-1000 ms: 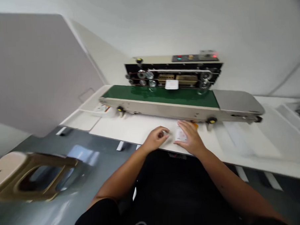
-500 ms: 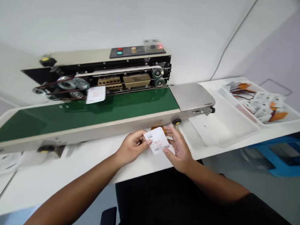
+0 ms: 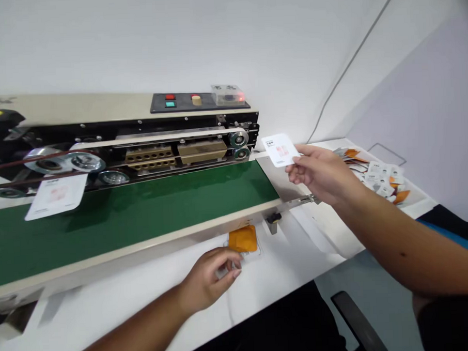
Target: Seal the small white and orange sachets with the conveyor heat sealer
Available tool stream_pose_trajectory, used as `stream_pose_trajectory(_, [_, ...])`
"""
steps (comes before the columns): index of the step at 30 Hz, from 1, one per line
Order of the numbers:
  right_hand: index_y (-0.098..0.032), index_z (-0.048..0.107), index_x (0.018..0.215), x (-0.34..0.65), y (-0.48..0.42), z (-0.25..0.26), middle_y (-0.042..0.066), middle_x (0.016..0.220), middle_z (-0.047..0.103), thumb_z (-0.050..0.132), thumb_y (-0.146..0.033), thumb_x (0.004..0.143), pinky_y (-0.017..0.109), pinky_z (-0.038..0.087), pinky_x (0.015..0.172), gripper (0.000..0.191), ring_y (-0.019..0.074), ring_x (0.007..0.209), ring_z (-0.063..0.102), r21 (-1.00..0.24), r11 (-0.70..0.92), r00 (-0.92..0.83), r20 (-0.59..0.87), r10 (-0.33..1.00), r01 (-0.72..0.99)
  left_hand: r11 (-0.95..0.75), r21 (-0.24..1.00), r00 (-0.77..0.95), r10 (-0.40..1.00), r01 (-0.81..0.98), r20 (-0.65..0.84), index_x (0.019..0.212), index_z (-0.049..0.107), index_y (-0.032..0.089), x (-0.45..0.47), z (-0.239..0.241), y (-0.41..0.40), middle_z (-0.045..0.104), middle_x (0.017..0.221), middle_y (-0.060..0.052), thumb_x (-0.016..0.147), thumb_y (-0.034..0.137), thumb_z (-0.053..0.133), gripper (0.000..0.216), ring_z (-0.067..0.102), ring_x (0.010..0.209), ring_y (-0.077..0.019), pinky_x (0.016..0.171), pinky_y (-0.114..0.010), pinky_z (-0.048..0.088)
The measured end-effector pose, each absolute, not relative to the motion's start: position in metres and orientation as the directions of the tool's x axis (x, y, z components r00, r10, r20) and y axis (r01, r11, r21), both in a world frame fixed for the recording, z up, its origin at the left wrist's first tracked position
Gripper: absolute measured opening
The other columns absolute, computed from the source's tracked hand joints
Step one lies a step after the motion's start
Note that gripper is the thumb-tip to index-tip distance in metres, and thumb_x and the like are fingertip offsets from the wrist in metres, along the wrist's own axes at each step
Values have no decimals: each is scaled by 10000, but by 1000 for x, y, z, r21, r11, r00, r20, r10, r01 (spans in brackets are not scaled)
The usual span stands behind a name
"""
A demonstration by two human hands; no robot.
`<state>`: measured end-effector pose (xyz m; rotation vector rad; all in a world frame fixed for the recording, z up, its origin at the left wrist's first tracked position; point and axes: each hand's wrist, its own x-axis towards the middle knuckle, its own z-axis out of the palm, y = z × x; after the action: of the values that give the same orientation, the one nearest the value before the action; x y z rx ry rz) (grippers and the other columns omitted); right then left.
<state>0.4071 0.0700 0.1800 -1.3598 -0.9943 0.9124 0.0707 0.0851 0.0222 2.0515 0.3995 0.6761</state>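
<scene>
Right hand pinches small white flat pouch — second pouch already on green conveyor belt; left hand at orange packet, grip unclear.

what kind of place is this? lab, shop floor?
Probably a small packaging station: a band sealer with a green conveyor belt, a pile of small sachets beside it, and the right hand holding a white pouch near the belt.
</scene>
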Motion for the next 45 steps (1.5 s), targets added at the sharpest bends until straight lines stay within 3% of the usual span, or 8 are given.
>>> stream_pose_trajectory(8, [-135, 715, 1152, 388, 131, 174, 82, 837, 744, 727, -226, 939, 225, 585, 518, 233, 120, 593, 652, -986, -164, 163, -162, 973, -1, -559, 829, 784, 511, -8, 352, 1039, 699, 238, 72, 24, 87, 743, 891, -55, 1005, 257, 599, 108, 686, 779, -200, 717, -318, 568])
stream_pose_trajectory(13, [-288, 658, 1369, 380, 87, 171, 53, 970, 729, 751, -379, 932, 298, 606, 583, 456, 188, 740, 697, -894, 117, 323, 275, 906, 434, -677, 734, 732, 525, 49, 435, 1058, 699, 269, 75, 25, 90, 764, 962, -62, 969, 221, 633, 121, 700, 890, -254, 786, -395, 577])
stream_pose_trajectory(16, [-368, 699, 1308, 359, 29, 146, 42, 948, 739, 672, -309, 971, 360, 628, 711, 343, 219, 820, 709, -733, 327, 52, 442, 895, 597, -707, 701, 719, 535, 93, 443, 1126, 700, 289, 75, 23, 90, 768, 1088, -78, 965, 213, 631, 191, 709, 1002, -283, 869, -439, 587])
stream_pose_trajectory(18, [-345, 657, 1390, 340, 1, 117, 62, 1065, 764, 654, -268, 968, 395, 629, 833, 429, 233, 927, 722, -626, 485, -331, 355, 874, 610, -710, 698, 704, 542, 92, 459, 1126, 699, 295, 72, 22, 91, 768, 1076, -75, 977, 206, 607, 196, 714, 1001, -281, 860, -432, 594])
stream_pose_trajectory(21, [-188, 554, 1510, 315, -9, 66, 155, 1371, 678, 607, -285, 979, 434, 570, 1054, 542, 278, 1262, 637, -540, 568, -532, 242, 811, 621, -682, 724, 665, 590, 105, 459, 1067, 702, 290, 67, 23, 94, 758, 977, -59, 998, 198, 579, 169, 720, 891, -246, 761, -370, 598])
stream_pose_trajectory(27, [-116, 476, 1568, 300, 13, 10, 208, 1563, 528, 655, -399, 951, 553, 385, 1234, 702, 356, 1428, 490, -488, 282, -248, 135, 959, 826, -636, 764, 663, 621, 113, 418, 1021, 709, 251, 64, 28, 96, 744, 932, -30, 998, 147, 591, 159, 728, 854, -173, 778, -251, 583])
stream_pose_trajectory(36, [-246, 608, 1394, 303, 19, 9, 71, 1349, 712, 576, -123, 975, 407, 505, 1132, 438, 212, 1298, 609, -576, 572, -365, 443, 819, 585, -651, 751, 679, 601, 109, 422, 1034, 687, 247, 70, 38, 94, 737, 902, -18, 997, 110, 549, 197, 717, 804, -144, 748, -223, 591])
stream_pose_trajectory(45, [-239, 586, 1434, 312, 10, 9, 128, 1236, 699, 462, -261, 1105, 348, 571, 1063, 352, 182, 1244, 662, -698, 673, -348, 584, 733, 245, -794, 577, 688, 529, 194, 496, 1310, 667, 244, 57, 33, 91, 787, 1121, -101, 973, 458, 697, 401, 778, 923, -226, 791, -288, 665])
